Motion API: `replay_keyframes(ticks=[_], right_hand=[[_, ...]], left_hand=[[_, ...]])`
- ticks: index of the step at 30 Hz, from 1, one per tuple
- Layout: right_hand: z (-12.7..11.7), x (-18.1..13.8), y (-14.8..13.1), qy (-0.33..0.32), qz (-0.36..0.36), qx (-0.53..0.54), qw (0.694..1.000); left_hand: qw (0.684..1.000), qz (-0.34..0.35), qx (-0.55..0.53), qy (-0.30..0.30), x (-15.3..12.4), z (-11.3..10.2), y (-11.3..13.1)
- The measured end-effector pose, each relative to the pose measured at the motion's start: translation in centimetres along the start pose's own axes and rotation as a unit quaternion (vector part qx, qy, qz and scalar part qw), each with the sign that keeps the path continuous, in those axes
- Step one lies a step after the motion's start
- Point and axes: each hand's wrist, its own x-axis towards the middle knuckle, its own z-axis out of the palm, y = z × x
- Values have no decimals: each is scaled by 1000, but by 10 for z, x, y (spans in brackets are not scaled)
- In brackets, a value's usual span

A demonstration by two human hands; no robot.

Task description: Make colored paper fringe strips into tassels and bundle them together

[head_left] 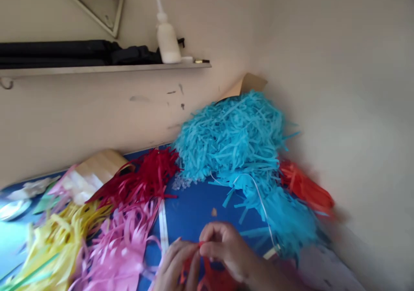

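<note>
My left hand (176, 265) and my right hand (226, 248) meet at the bottom middle of the view, fingertips pinched together on a small red paper piece (207, 278) that lies under them on the blue table (194, 204). A big heap of light blue paper strips (236, 136) rises just beyond the hands, spilling down to their right. To the left of my hands lie pink strips (123, 243), yellow strips (61, 235) and dark red strips (145, 174).
Orange strips (304, 187) lie against the right wall. A shelf (106, 68) on the back wall carries a white squeeze bottle (167, 41) and black items. A brown paper bag (100, 164), a white ruler (163, 228) and a thin white cord (258, 196) are on the table.
</note>
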Motion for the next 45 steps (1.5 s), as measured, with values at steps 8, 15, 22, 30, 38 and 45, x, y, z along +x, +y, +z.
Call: replay_keyframes(ticks=[8, 15, 22, 30, 38, 45], right_hand=[[9, 6, 5, -36, -16, 29, 999], [8, 57, -7, -49, -78, -374, 923], [11, 160, -16, 31, -130, -679, 721], [21, 135, -21, 2, -104, -672, 733], [-15, 33, 3, -23, -127, -264, 956], [-26, 13, 25, 78, -113, -76, 988]], left_hand=[[976, -158, -151, 13, -2, 1, 16], [912, -301, -265, 89, -2, -17, 2], [681, -528, -491, 128, 6, -16, 8], [662, -588, -453, 102, 6, 1, -4], [746, -522, -414, 11, -1, 18, 1], [867, -419, -266, -41, 7, 24, 20]])
